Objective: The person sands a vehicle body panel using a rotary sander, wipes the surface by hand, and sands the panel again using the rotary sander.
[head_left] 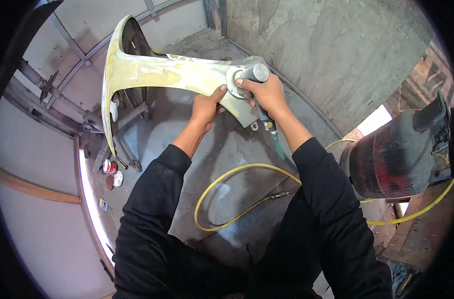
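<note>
A curved car fender (152,72), patched in yellow and white filler, stretches across the upper middle. My left hand (205,109) grips its lower edge, thumb on the face and fingers curled behind. My right hand (270,93) is wrapped around an air sander (259,73) with a grey cylindrical head. The sander's round pad lies against the fender's narrow right end, just right of my left thumb. From the tool's handle a green hose (280,149) runs down behind my right sleeve.
A yellow air hose (203,192) loops over the grey floor below my hands. At the right stands a dark, red-stained metal tank (391,154). A metal stand (132,119) is beneath the fender, with a red can (109,167) on the floor nearby. Walls rise left and behind.
</note>
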Demonstrator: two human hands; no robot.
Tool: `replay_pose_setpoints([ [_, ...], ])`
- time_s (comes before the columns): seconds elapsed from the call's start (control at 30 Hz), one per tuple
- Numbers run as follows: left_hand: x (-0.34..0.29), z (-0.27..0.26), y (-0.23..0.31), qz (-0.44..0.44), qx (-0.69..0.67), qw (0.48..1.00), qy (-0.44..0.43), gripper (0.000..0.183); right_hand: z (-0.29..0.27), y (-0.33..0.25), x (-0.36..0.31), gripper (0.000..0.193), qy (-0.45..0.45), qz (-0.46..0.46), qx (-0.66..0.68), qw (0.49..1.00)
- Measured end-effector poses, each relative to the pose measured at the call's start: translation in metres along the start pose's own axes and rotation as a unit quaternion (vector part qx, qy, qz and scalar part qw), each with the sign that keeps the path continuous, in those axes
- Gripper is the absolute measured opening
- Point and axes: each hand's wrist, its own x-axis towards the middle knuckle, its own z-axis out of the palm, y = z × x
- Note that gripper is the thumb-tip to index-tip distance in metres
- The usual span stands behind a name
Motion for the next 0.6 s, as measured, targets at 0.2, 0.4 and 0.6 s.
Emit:
replay_pose_setpoints([
  [0.2, 0.002, -0.017, 0.002, 0.042, 0.006, 0.999, -0.007, 0.044, -0.002, -0.005, 0.0, 0.025, 0.024, 0.048, -0.026, 0.998],
  [0.4, 0.002, -0.015, 0.017, -0.007, -0.095, 0.994, 0.06, 0.044, -0.004, -0.002, 0.0, 0.027, 0.026, 0.031, -0.017, 0.999],
  [0.6, 0.004, -0.021, 0.01, 0.025, 0.047, 0.999, 0.0, 0.042, 0.001, -0.01, -0.003, 0.025, 0.012, 0.044, -0.036, 0.998],
])
